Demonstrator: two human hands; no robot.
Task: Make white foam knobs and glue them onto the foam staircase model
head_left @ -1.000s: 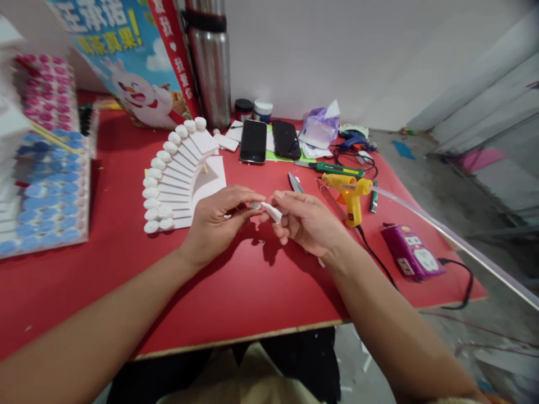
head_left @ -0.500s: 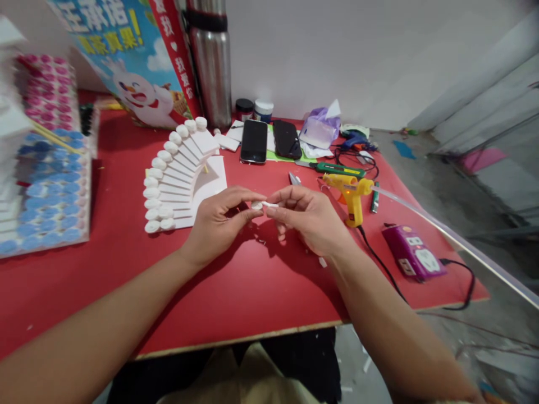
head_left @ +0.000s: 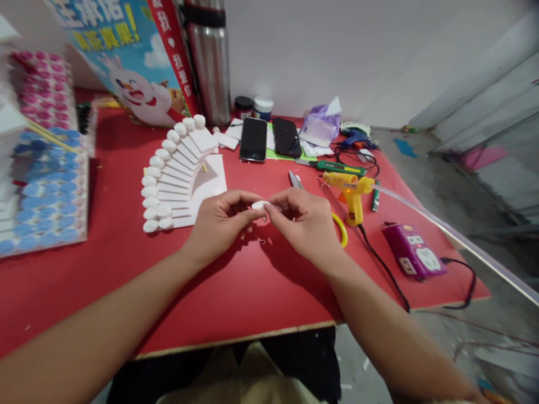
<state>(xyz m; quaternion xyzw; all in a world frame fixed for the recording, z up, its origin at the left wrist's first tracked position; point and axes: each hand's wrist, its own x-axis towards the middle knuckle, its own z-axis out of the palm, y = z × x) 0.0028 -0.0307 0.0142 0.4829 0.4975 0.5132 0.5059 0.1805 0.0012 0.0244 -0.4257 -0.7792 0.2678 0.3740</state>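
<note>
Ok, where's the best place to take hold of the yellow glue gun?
By its handle, I'd say, coming from the near side of the table: the handle of the glue gun points that way. Stay clear of the nozzle at the left and the glue stick behind, and mind the cord at the handle's lower end.

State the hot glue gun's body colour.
The hot glue gun has a yellow body; head view.
</note>
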